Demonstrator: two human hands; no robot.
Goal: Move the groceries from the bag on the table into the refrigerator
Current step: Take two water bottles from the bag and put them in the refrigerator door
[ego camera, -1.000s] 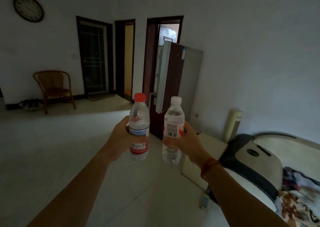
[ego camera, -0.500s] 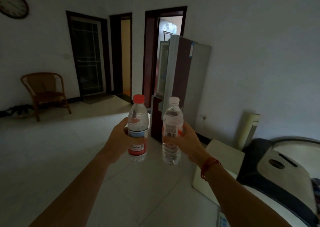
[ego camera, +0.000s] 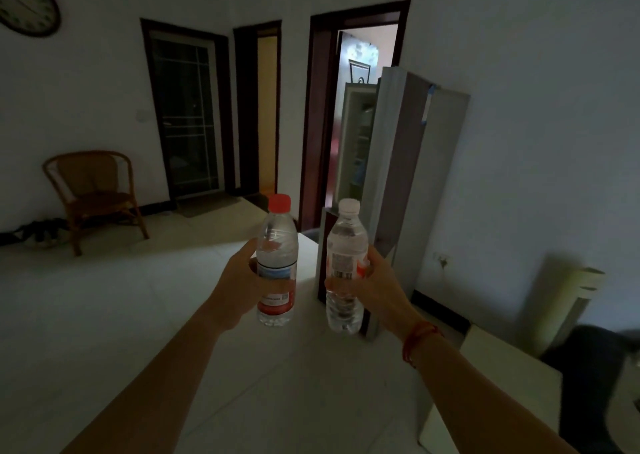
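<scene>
Observer: Bottles, where are they sitting right now?

Operator: I'm carrying both upright in front of me at 12 o'clock. My left hand (ego camera: 242, 280) is wrapping round the label of the red-capped bottle (ego camera: 277, 266). My right hand (ego camera: 377, 284) is curling round the middle of the white-capped bottle (ego camera: 346, 256). They are riding side by side, close together but not touching.

Observer: Why are you holding them that way?

Operator: I'm judging that taking one in each hand is saving a trip. Gripping at mid-body is keeping them level and ready to stand on a shelf. The refrigerator (ego camera: 446, 176) is standing at 1 o'clock against the wall with its upper door (ego camera: 394, 142) hanging open, so I'm aiming for that gap.

Observer: What are you failing to see?

Operator: The room is dim, and the open door is blocking most of the interior. I'm making out only a pale, blurred sliver of shelves (ego camera: 358, 135), so I'm unable to tell which space is free. The bag and the desk are lying outside the frame, so I'm not able to say what remains. Most of my fingers are hiding behind the bottles.
</scene>
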